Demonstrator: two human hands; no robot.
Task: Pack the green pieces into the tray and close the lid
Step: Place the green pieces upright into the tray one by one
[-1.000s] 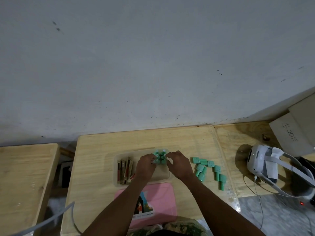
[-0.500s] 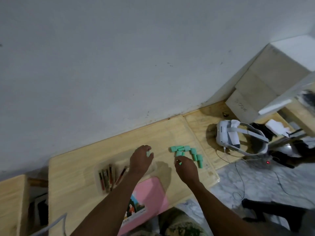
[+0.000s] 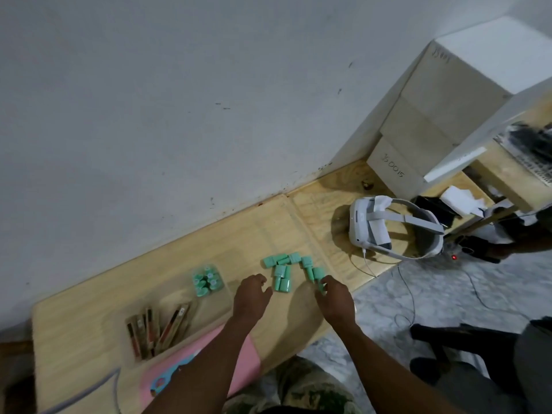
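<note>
Hands: left grip (image 3: 252, 297) apart, right grip (image 3: 333, 297) pinching one green piece (image 3: 322, 286); six stand in tray (image 3: 179, 297).

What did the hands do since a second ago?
Both hands left the tray and went right to the loose green pieces. The left hand hovers open; the right hand pinches one piece. The packed pieces, sticks and pink lid stayed put.
</note>
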